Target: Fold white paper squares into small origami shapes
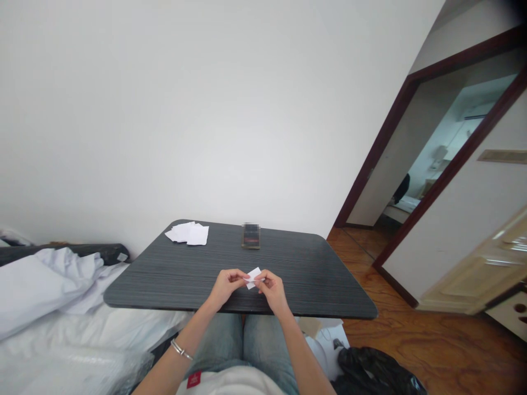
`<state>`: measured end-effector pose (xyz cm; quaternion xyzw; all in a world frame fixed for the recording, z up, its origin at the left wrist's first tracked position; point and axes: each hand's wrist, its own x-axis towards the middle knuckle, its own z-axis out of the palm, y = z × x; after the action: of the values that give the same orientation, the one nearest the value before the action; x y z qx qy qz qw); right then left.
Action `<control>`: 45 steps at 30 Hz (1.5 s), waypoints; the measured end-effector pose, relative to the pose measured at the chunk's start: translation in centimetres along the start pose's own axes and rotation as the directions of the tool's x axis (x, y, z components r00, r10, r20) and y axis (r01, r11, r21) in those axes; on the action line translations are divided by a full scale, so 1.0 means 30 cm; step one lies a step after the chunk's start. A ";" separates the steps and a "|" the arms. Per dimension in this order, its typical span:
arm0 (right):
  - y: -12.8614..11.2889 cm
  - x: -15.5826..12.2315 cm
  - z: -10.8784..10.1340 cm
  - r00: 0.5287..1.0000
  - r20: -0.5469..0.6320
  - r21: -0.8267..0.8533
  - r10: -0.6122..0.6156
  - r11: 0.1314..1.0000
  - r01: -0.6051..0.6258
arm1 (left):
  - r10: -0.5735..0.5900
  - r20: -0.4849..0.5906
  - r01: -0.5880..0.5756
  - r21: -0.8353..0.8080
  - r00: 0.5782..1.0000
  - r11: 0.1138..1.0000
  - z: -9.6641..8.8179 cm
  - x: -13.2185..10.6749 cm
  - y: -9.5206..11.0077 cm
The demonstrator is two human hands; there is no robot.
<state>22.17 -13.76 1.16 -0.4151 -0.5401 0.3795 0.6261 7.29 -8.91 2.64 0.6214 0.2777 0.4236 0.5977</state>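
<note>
A small piece of folded white paper (pixel 254 272) is held between both hands just above the front of the dark table (pixel 164 280). My left hand (pixel 227 284) pinches its left side between thumb and fingers. On the right side, my right hand (pixel 272 288) grips it the same way. The paper's folds are too small to make out fully. Several loose white paper sheets (pixel 197 235) lie in an overlapping pile at the table's back left. Near the back edge, in the middle, rests a flat dark phone-like object (pixel 251 236), partly blurred.
A white wall (pixel 247 109) stands right behind the table. White bedding (pixel 53 280) lies to the left. A black plastic bag (pixel 374 370) and white boxes are on the floor at the right, below the table. Farther right is a doorway with a dark red frame (pixel 370 159).
</note>
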 end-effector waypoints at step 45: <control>0.006 0.000 -0.005 0.993 -0.113 -0.116 0.028 0.992 -0.041 | -0.014 0.005 0.014 -0.012 1.000 1.000 0.012 -0.004 0.012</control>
<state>22.32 -13.71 0.98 -0.4813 -0.5185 0.3340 0.6228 7.47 -9.24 2.99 0.6168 0.2778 0.4197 0.6051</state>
